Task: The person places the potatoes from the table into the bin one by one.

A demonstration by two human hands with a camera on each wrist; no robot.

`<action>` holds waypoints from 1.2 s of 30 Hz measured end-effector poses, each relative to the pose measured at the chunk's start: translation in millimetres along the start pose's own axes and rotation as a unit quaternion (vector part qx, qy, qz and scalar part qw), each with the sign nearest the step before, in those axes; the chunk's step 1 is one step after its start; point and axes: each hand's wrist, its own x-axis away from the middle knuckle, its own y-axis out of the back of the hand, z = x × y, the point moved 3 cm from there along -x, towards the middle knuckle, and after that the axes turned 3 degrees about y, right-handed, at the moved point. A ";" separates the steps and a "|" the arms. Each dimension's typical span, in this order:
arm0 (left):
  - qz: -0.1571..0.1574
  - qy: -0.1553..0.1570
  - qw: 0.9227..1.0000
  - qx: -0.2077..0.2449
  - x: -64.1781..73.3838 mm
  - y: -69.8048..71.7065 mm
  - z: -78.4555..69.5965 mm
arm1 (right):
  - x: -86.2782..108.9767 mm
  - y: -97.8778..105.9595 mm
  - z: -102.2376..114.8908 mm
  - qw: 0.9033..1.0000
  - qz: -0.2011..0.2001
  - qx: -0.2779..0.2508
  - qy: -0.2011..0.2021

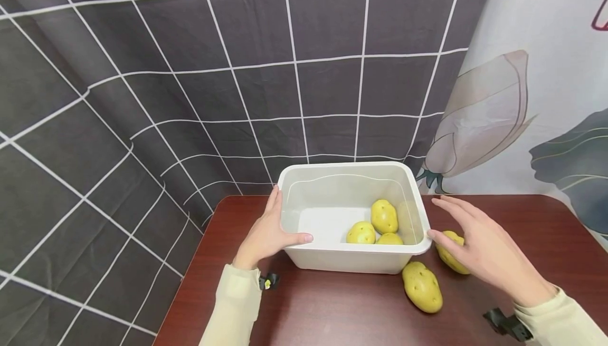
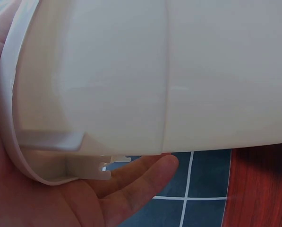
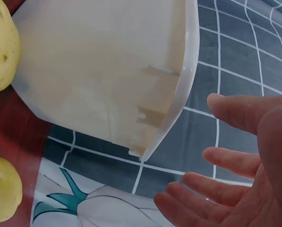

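Note:
A white plastic bin [image 1: 342, 258] stands on the table with three yellow potatoes [image 1: 383, 216] inside, gathered toward its right end. My left hand [image 1: 268, 235] holds the bin's near left corner, the thumb over the front rim and the fingers along the outer left end. In the left wrist view, the palm lies against the rim [image 2: 7, 94]. My right hand [image 1: 489, 246] hovers off the bin's right end, fingers spread and holding nothing. Below it, one potato [image 1: 451, 253] is partly covered by the hand, and another potato [image 1: 422, 287] lies by the bin's near right corner.
The dark red wooden table [image 1: 323, 309] ends just behind the bin. A dark grey curtain with white grid lines [image 1: 328, 93] hangs behind and to the left. To the right is a white cloth with a flower print [image 1: 494, 108].

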 end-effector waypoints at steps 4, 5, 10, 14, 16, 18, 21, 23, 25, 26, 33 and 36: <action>-0.001 -0.002 1.000 0.003 -0.3 0.0 -0.2 | 5.9 0.4 -4.9 1.000 -0.007 -0.003 -0.005; -0.001 -0.001 1.000 0.003 -0.2 0.1 0.0 | 6.9 0.7 -5.8 1.000 -0.008 -0.002 -0.005; 0.000 0.000 1.000 0.001 0.4 0.6 1.8 | 11.8 -1.6 -10.8 1.000 -0.009 -0.002 -0.005; 0.000 -0.002 1.000 0.000 0.6 0.5 2.6 | 14.8 -3.8 -15.1 1.000 -0.009 -0.002 -0.008; -0.001 -0.001 1.000 0.001 0.9 0.6 2.7 | 16.1 -4.6 -17.3 1.000 -0.008 -0.003 -0.009; 0.000 0.001 1.000 0.001 1.2 0.8 2.7 | 17.5 -4.7 -19.0 1.000 -0.009 -0.003 -0.014; 0.000 0.001 1.000 0.001 1.3 1.0 2.5 | 20.4 -4.9 -22.2 1.000 -0.010 -0.005 -0.023; 0.000 -0.001 1.000 -0.001 1.0 1.0 2.4 | 21.9 -5.1 -24.5 1.000 -0.011 -0.004 -0.028; 0.000 -0.002 1.000 -0.002 0.9 1.0 2.2 | 23.2 -5.5 -27.9 0.999 -0.011 -0.006 -0.029; 0.000 -0.001 1.000 -0.002 0.8 0.9 2.3 | 23.6 -5.8 -29.8 0.999 -0.010 -0.007 -0.030; -0.001 -0.002 1.000 -0.001 0.2 0.0 2.1 | 27.7 -10.9 -46.9 0.999 -0.010 -0.025 -0.042; -0.001 -0.004 1.000 -0.002 -0.1 -0.2 1.9 | 31.0 -13.7 -54.0 0.999 -0.010 -0.027 -0.046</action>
